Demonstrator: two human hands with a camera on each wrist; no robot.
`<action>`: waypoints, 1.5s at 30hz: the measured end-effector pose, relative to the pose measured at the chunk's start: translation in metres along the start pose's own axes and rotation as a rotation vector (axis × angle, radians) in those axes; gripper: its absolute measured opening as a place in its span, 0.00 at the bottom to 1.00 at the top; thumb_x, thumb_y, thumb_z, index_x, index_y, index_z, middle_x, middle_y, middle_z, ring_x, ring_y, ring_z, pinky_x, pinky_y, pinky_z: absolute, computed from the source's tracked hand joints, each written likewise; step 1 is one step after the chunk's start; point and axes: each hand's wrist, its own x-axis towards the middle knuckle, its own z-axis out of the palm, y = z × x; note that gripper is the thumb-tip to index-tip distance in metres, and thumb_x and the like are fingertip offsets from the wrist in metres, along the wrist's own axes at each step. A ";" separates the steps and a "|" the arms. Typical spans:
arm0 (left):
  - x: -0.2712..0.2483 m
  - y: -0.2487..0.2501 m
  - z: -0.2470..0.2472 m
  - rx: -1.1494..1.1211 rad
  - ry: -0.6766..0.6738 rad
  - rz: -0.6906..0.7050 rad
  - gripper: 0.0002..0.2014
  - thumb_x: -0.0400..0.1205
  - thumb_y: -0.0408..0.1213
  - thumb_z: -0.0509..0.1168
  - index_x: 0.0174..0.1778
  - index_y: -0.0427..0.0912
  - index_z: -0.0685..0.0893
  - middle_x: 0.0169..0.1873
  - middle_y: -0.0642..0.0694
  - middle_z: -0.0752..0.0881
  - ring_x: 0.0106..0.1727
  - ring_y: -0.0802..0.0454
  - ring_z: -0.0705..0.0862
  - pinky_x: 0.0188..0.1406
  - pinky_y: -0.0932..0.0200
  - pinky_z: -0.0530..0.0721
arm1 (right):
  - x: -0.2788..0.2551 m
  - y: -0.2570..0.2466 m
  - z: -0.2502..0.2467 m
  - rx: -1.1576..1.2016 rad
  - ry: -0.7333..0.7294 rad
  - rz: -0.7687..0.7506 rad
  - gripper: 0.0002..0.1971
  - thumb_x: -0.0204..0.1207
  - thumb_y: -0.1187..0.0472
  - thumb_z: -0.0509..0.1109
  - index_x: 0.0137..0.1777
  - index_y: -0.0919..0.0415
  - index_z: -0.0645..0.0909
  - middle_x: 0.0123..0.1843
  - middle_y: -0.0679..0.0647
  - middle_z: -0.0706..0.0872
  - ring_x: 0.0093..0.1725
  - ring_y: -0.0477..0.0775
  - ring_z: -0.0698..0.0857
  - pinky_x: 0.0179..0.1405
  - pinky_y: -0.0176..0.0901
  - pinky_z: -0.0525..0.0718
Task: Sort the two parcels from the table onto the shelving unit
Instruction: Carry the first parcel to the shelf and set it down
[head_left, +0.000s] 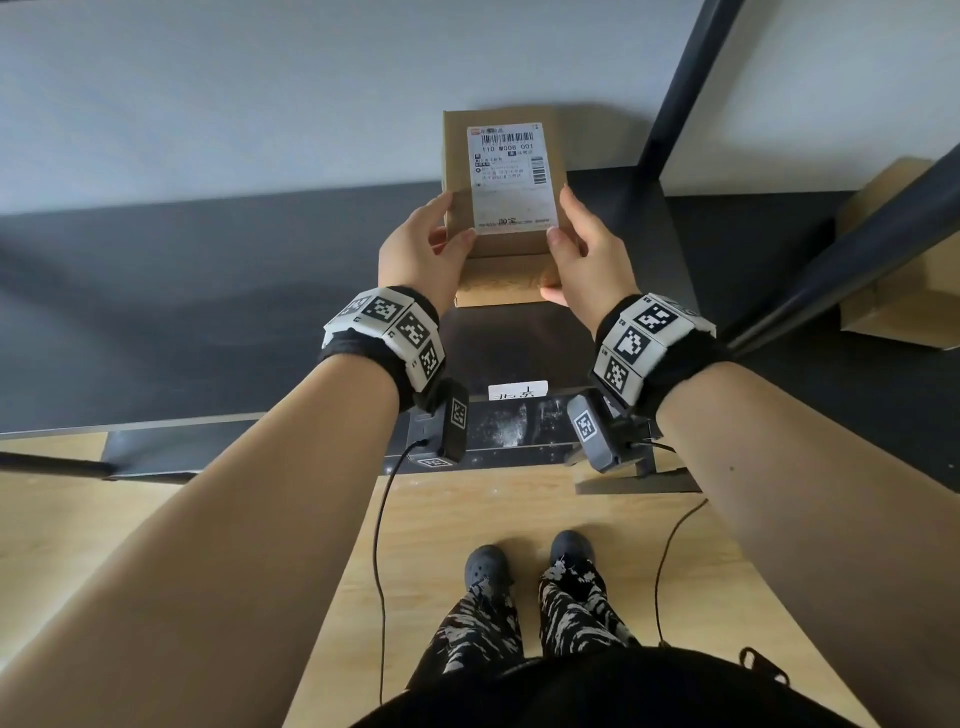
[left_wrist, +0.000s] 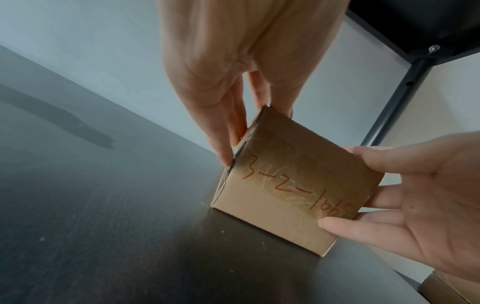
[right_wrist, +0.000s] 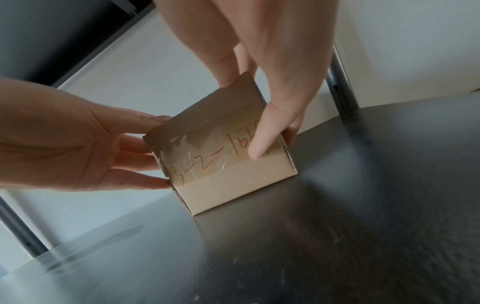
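Note:
A brown cardboard parcel (head_left: 498, 171) with a white shipping label on top sits between both hands on the dark shelf (head_left: 208, 312). My left hand (head_left: 441, 234) grips its left side, thumb on the label and fingers down the side. My right hand (head_left: 571, 244) grips the right side in the same way. In the left wrist view the parcel (left_wrist: 293, 181) shows red handwriting under clear tape, and its bottom edge touches the shelf (left_wrist: 103, 226). The right wrist view shows the same near face (right_wrist: 223, 156), with one finger of my right hand (right_wrist: 259, 51) lying across it.
A second cardboard box (head_left: 893, 260) stands to the right, beyond the dark upright posts (head_left: 670, 98) of the unit. A white handwritten tag (head_left: 518, 389) is stuck on the shelf's front edge. A pale wall runs behind the shelf. The shelf stretches bare to the left.

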 end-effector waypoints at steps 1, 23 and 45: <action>-0.001 0.000 0.000 -0.001 0.000 0.001 0.26 0.81 0.41 0.64 0.77 0.50 0.72 0.67 0.51 0.83 0.64 0.54 0.83 0.60 0.49 0.86 | 0.000 0.000 0.000 0.002 0.001 0.000 0.26 0.85 0.59 0.59 0.83 0.47 0.63 0.80 0.50 0.73 0.73 0.54 0.76 0.68 0.58 0.83; -0.003 -0.005 0.001 -0.055 0.043 0.016 0.24 0.80 0.42 0.65 0.74 0.50 0.74 0.65 0.49 0.84 0.63 0.54 0.83 0.60 0.49 0.86 | -0.006 -0.008 0.000 -0.045 -0.032 0.024 0.26 0.87 0.58 0.55 0.85 0.44 0.59 0.79 0.47 0.73 0.52 0.48 0.76 0.61 0.57 0.87; -0.079 0.032 0.010 0.074 0.011 0.372 0.12 0.82 0.37 0.59 0.57 0.43 0.85 0.50 0.49 0.87 0.47 0.57 0.81 0.50 0.65 0.77 | -0.082 -0.014 -0.048 -0.100 0.168 -0.118 0.16 0.81 0.60 0.63 0.65 0.61 0.83 0.58 0.58 0.90 0.54 0.56 0.90 0.62 0.52 0.86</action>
